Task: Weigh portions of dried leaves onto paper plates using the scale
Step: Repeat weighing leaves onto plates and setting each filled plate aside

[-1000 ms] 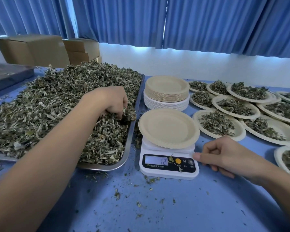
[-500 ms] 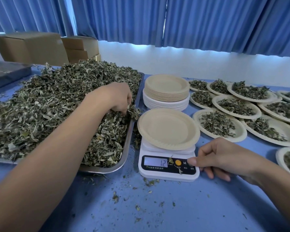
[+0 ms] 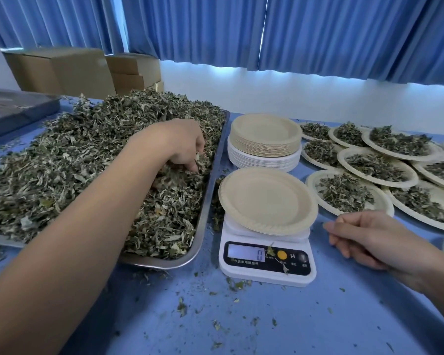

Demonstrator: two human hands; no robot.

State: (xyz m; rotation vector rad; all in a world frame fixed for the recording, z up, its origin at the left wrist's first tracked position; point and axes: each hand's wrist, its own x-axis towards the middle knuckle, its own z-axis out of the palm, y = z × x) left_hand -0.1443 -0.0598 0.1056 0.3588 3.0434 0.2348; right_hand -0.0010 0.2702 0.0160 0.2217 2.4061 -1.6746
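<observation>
A white digital scale [image 3: 265,262] stands on the blue table, its display reading 0. An empty tan paper plate [image 3: 267,199] lies on its platform. To the left, a metal tray [image 3: 203,221] holds a big heap of dried leaves [image 3: 75,170]. My left hand [image 3: 180,147] is sunk into the heap near the tray's right side, its fingers curled around leaves. My right hand [image 3: 364,237] hovers just right of the scale, fingers loosely curled, holding nothing.
A stack of empty plates [image 3: 265,142] stands behind the scale. Several plates with leaf portions [image 3: 344,193] cover the right of the table. Cardboard boxes [image 3: 62,70] and a second tray [image 3: 16,108] are at the back left. Leaf crumbs litter the table's front.
My right hand has drawn back from the scale's buttons to the right. The display went from 12 to 0. My left hand dug deeper into the leaves.
</observation>
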